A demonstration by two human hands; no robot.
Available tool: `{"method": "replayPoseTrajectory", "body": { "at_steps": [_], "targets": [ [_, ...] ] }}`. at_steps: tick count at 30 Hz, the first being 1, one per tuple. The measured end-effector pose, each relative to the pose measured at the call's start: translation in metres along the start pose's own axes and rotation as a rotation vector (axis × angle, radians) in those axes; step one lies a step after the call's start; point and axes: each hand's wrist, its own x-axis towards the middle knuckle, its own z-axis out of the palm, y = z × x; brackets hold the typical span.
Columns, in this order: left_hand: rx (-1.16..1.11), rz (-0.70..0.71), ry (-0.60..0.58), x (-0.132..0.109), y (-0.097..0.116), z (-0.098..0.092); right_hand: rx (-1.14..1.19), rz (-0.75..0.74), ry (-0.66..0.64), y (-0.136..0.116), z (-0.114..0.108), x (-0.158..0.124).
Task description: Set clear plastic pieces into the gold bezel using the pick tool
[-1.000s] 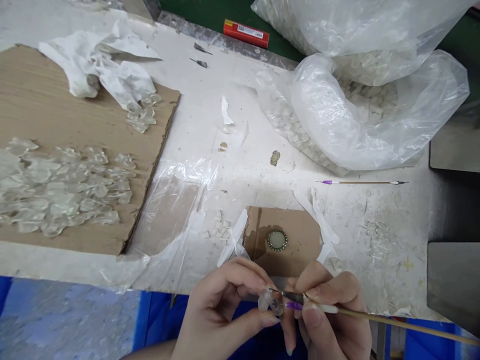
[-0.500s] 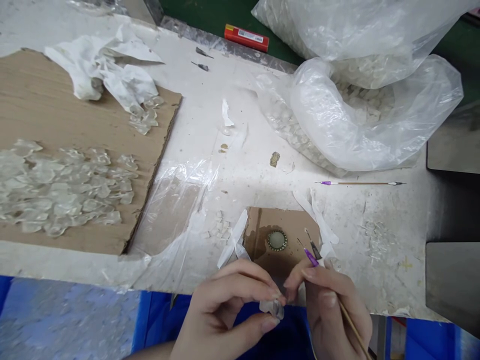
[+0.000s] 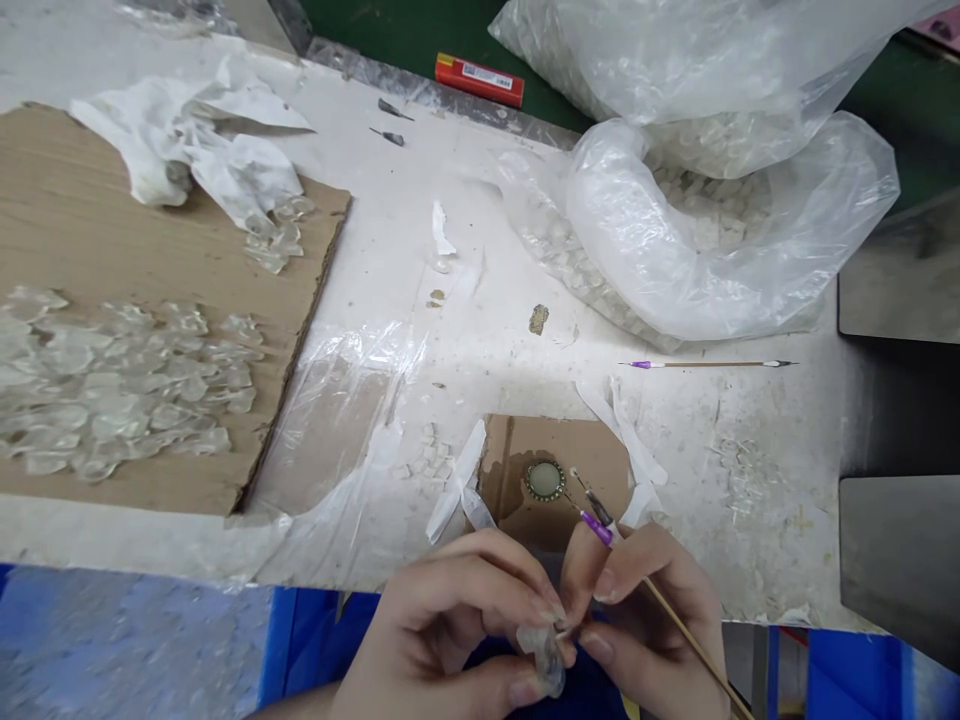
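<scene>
My left hand (image 3: 457, 620) pinches a small clear, glassy-looking piece (image 3: 550, 662) between thumb and fingertips. My right hand (image 3: 645, 610) grips a thin wooden needle-tipped stick (image 3: 686, 632), its purple and black needle ends pointing up and left. Whether this is one stick or two side by side, I cannot tell. The right fingertips meet the left ones at the top of the clear piece; what they touch there is partly hidden. Just beyond the hands, a bottle cap (image 3: 545, 481) filled with something pale lies on a small cardboard piece (image 3: 510, 510), close to the needle tips.
Many clear pieces (image 3: 112, 390) lie on a large cardboard sheet (image 3: 277, 350) at left, with a white cloth (image 3: 217, 160). A plastic bag (image 3: 645, 240) of small white pieces stands at back right. Another needle-tipped stick (image 3: 712, 365) lies before it. Small white bits (image 3: 429, 455) sit near the cardboard.
My right hand has moved left and its fingertips now meet my left hand at the clear piece, which has turned. The needle tips have swung toward the bottle cap. The view shifted slightly.
</scene>
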Motion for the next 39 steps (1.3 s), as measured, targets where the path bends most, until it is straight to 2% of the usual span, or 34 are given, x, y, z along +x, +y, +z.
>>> {"method": "replayPoseTrajectory", "body": {
  "at_steps": [4,7,12,18,27,39],
  "targets": [
    [0.028,-0.051,0.010,0.001,0.009,-0.001,0.090,0.019,-0.029,0.003,0.000,0.000],
    [0.037,-0.070,0.000,0.001,0.005,-0.002,0.062,0.004,-0.026,0.004,-0.002,0.002],
    [0.064,0.043,-0.009,0.000,-0.008,0.000,-0.084,-0.028,0.000,-0.003,-0.003,0.010],
    [0.215,-0.056,-0.025,0.005,0.007,0.002,-0.188,0.089,-0.022,-0.011,-0.003,0.014],
    [0.369,0.081,-0.009,0.000,0.006,-0.001,-0.274,0.084,-0.039,-0.014,0.001,0.014],
    [0.451,0.134,0.000,0.000,0.008,0.002,-0.385,0.036,-0.017,-0.019,0.002,0.009]
  ]
}}
